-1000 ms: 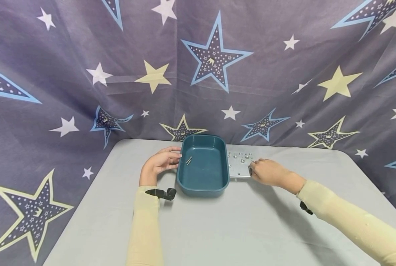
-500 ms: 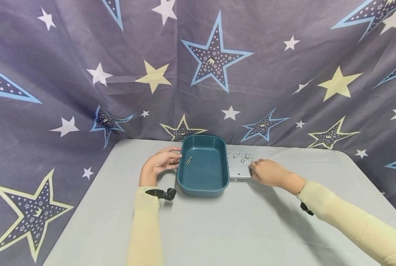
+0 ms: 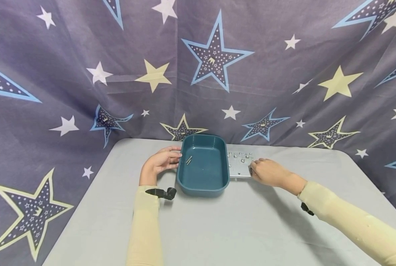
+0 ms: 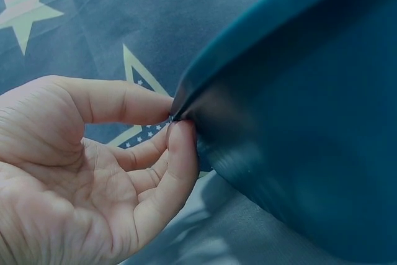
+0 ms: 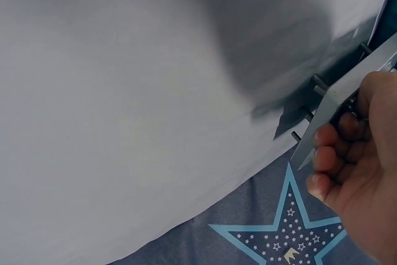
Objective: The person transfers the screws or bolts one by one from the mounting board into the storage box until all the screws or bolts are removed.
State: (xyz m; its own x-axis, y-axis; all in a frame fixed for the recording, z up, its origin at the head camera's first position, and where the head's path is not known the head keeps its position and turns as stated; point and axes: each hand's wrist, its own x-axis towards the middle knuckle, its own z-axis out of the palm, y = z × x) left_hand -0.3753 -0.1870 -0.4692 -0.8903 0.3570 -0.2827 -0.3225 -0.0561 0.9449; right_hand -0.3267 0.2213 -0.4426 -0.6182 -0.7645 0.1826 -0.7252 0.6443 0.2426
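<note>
My left hand (image 3: 164,160) pinches the left rim of a teal plastic bin (image 3: 202,186) between thumb and fingers, as the left wrist view shows closely. Inside the bin, two short metal pins (image 3: 189,160) lie near the left wall. Against the bin's right side is a silver metal plate (image 3: 234,172) with several round bolt heads (image 3: 242,160) on top. The right hand (image 3: 268,172) curls its fingers at the plate's right end, gripping a small dark metal piece that looks like a bolt, mostly hidden. Below the plate, threaded shafts (image 5: 319,82) stick out in the right wrist view.
A pale grey cloth covers the table (image 3: 198,229). Just behind its back edge hangs a dark curtain (image 3: 198,103) with a star pattern. Black camera mounts are strapped at both wrists.
</note>
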